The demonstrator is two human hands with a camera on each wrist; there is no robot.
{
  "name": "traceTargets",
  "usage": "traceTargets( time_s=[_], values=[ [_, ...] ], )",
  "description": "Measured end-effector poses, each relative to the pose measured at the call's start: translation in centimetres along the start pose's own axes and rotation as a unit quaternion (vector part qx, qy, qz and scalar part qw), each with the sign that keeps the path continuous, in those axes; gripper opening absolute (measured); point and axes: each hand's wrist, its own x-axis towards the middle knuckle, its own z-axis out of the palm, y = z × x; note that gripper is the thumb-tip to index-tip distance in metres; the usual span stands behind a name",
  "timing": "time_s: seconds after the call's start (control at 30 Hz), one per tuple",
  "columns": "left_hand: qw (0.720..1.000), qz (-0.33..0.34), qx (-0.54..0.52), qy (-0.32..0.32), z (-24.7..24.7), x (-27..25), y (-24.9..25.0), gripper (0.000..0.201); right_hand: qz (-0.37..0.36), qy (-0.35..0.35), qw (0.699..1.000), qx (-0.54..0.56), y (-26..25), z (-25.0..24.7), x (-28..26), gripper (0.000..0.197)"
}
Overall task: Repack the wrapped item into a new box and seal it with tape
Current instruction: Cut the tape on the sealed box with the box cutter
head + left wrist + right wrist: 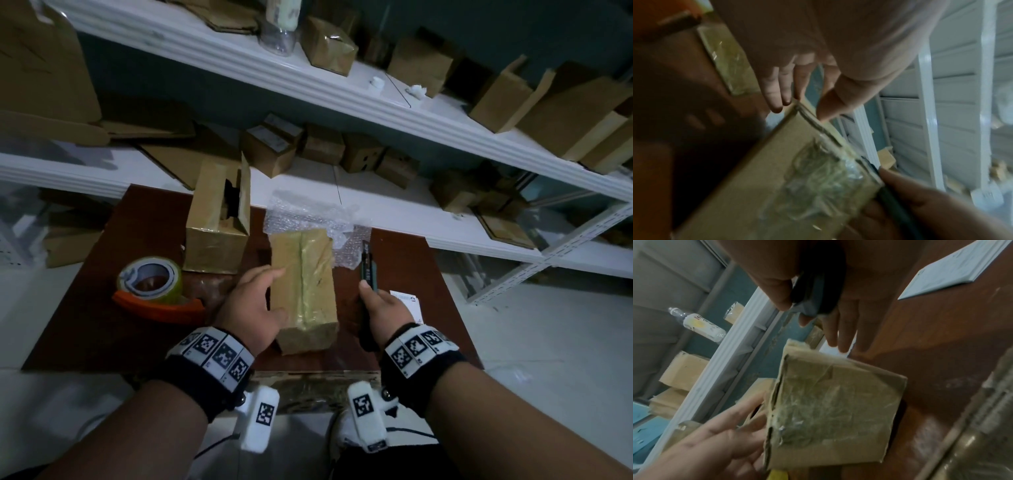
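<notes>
A cardboard box [305,287] with wrinkled clear tape along its top seam lies lengthwise mid-table. My left hand [269,294] rests against its left side with the fingers nearly straight; in the left wrist view the fingertips [777,107] touch the box's [777,178] top edge. To the box's right, my right hand [371,294] pinches a dark box cutter [367,265] between thumb and forefinger, with the other fingers [844,337] straight. The cutter [812,293] points away from me beside the box [834,410]. A second box [219,219] with an open flap stands behind to the left.
An orange tape dispenser [154,287] with a roll sits left of the hands on the brown table [102,325]. Crumpled bubble wrap [315,216] lies behind the taped box and a white paper slip [407,301] on the right. White shelves [376,102] with several cartons run behind.
</notes>
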Motion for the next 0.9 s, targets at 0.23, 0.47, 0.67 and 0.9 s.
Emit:
traceTargets(
  time_s=[0.23, 0.47, 0.67, 0.9],
  values=[
    [0.966, 0.019, 0.259, -0.009, -1.0, -2.1, 2.1, 0.098, 0.027, -0.042, 0.995, 0.085, 1.4, 2.3, -2.3, 0.024],
    [0.933, 0.063, 0.353, -0.030, -2.6, -1.9, 2.6, 0.078, -0.027, 0.065, 0.993, 0.098, 0.2, -0.5, -0.4, 0.032],
    [0.943, 0.113, 0.313, 0.025, -1.2, -1.9, 2.3, 0.078, -0.009, 0.003, 0.994, 0.112, 0.9, -1.3, -0.2, 0.026],
    [0.895, 0.083, 0.438, -0.016, 0.1, -1.1, 2.7, 0.084, -0.056, -0.033, 0.987, 0.149, 2.9, -2.4, 0.5, 0.029]
  ],
)
